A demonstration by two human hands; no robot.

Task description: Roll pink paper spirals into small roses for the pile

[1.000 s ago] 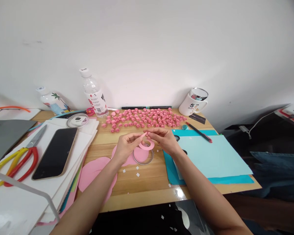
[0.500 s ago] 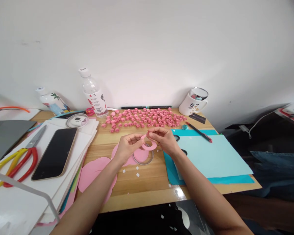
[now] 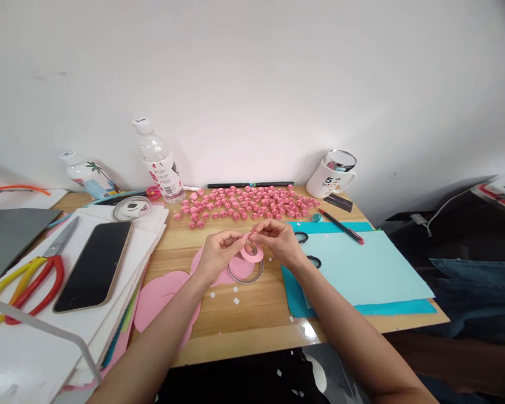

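Between my fingertips is a curled pink paper strip (image 3: 252, 256), its loose end hanging in a loop. My left hand (image 3: 222, 251) pinches it from the left, and my right hand (image 3: 276, 241) pinches its upper end with thumb and forefinger. The exact spot where the fingers meet the paper is partly hidden. Just below, a roll of tape (image 3: 258, 277) lies on pink paper pieces (image 3: 202, 258). More pink rounded paper (image 3: 162, 294) is under my left forearm. Many small rolled pink paper roses (image 3: 235, 205) are spread beyond my hands.
On the left, a phone (image 3: 95, 264) and red-yellow scissors (image 3: 46, 275) rest on stacked paper. Behind stand a water bottle (image 3: 162, 165) and a white mug (image 3: 331, 174). Black-handled scissors (image 3: 315, 261) stick out from light blue paper (image 3: 370, 269) on the right, near a pen (image 3: 340, 225).
The pink strip's loop hangs slightly lower and further left. My right fingers have shifted a little toward the left hand and closed in at its end.
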